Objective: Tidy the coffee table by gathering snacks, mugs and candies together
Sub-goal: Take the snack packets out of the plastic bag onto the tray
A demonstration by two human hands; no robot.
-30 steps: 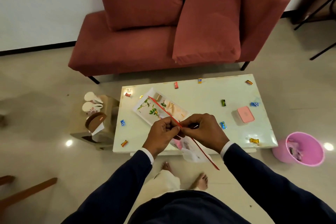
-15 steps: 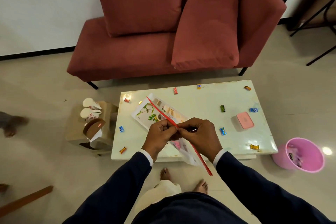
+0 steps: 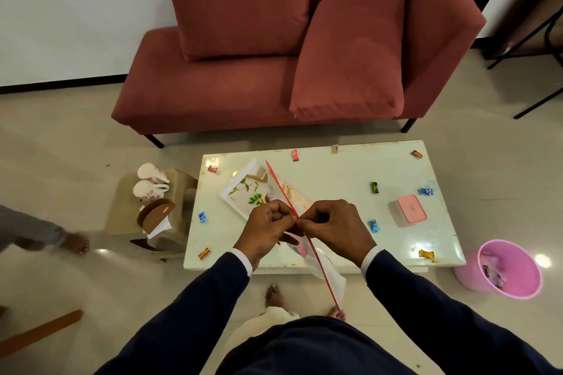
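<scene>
My left hand [image 3: 265,228] and my right hand [image 3: 334,229] meet above the near edge of the white coffee table [image 3: 335,179]. Both pinch the red zip strip of a clear plastic bag [image 3: 330,275], which hangs below them with something pink inside. Under the hands lies a white tray with a leaf print [image 3: 243,192]. Several wrapped candies lie scattered on the table, among them a blue one [image 3: 202,217], a red one [image 3: 294,155] and a green one [image 3: 374,187]. A pink lidded box [image 3: 411,209] stands at the right.
Two white mugs [image 3: 149,183] and a brown napkin holder [image 3: 155,215] stand on a low stool left of the table. A pink bin [image 3: 508,268] stands on the floor at the right. A red sofa [image 3: 274,55] is behind the table. Another person's foot [image 3: 74,242] is at the left.
The view has tilted down slightly, so the table sits lower in frame. My hands stay together on the bag's red strip. Another person's foot has stepped in at the left.
</scene>
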